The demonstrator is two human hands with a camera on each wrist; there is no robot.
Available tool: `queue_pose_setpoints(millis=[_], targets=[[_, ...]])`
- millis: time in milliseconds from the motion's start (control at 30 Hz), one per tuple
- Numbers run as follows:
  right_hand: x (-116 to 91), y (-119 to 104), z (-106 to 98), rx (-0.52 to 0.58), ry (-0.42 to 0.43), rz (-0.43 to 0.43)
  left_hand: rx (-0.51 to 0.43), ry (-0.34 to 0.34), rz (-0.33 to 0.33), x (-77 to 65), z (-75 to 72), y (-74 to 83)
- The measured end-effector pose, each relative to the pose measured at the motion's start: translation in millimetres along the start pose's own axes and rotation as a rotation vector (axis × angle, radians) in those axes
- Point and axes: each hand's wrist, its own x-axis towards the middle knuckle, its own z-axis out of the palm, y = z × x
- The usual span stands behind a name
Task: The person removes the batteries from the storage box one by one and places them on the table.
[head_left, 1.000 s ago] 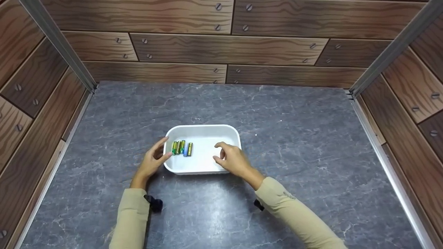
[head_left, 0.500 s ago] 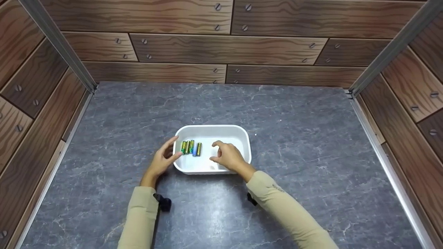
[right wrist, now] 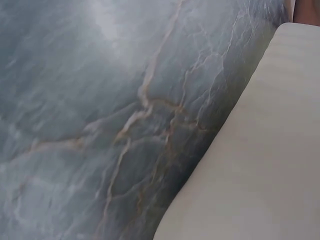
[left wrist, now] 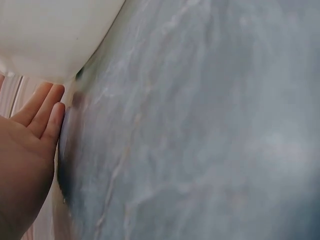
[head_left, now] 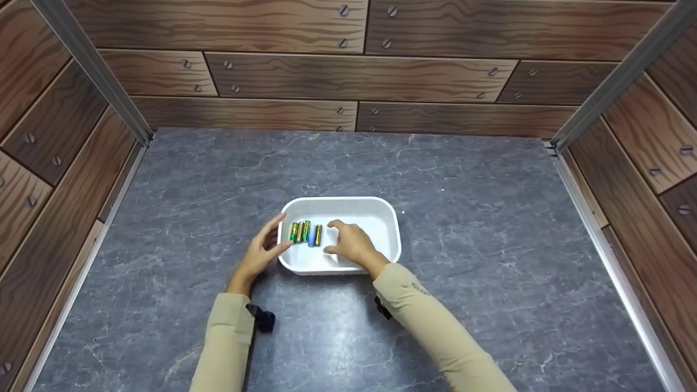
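Note:
A white rectangular tray [head_left: 340,269] lies on the grey surface with several batteries inside, side by side near its left end. Green-and-gold batteries [head_left: 300,232] stand out there, plus a blue battery [head_left: 311,236] and a gold-and-dark battery [head_left: 318,235] at the right of the row. At the tray's left wall is my left hand [head_left: 260,253], fingers fairly straight against the outside and thumb tip by the rim. My right hand [head_left: 354,245] hovers over the tray's middle, thumb and index finger bent and apart, nothing visible between them. Its other fingers are hidden.
Grey marbled tabletop [head_left: 468,228] surrounds the tray. Wood-patterned walls [head_left: 359,76] enclose the back and both sides, with metal posts [head_left: 610,76] at the corners. A black wrist camera [head_left: 265,321] sits beneath the left cuff.
The tray has slid right across the table with its batteries, and my left hand has moved along with it. My right hand has shifted slightly left, closer to the batteries.

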Motion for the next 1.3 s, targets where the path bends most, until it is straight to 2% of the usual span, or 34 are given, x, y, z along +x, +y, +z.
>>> queue_pose_setpoints(millis=[233, 533, 833, 1300], targets=[[7, -4, 5, -0.004, -0.022, 0.037, -0.016, -0.039, -0.059, 0.9, -4.6, 0.6], [14, -5, 11, 0.014, -0.033, 0.059, -0.04, -0.04, -0.044, 1.3, -4.9, 0.0], [17, -9, 16, 0.023, -0.039, 0.076, -0.041, -0.036, -0.069, 0.9, -4.1, -1.1], [13, -10, 6, 0.063, -0.031, 0.015, -0.042, -0.015, -0.099, 0.6, -2.3, -1.1]])
